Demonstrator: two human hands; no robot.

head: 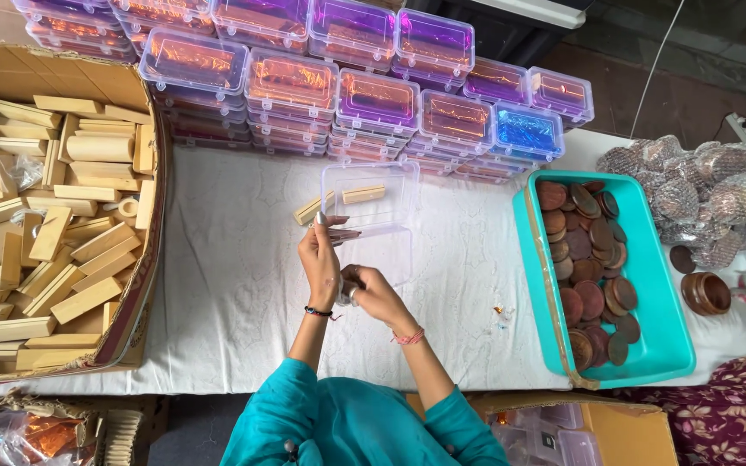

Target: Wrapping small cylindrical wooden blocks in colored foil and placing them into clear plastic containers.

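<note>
Left hand gripping thin dark sticks beside open clear box mid-table. Right hand clenched on something small, unidentifiable. Advisable: seat sticks flat alongside wooden blocks before closing.

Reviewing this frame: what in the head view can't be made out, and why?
- What the right hand grips: covered by its own fingers.
- The thin piece at the left hand: too small to identify.
- Contents of the stacked lidded boxes: blurred by foil glare.
- The cardboard box of wooden blocks: cut off by the left edge.
- The wrapped bundles: obscured by netting.
</note>
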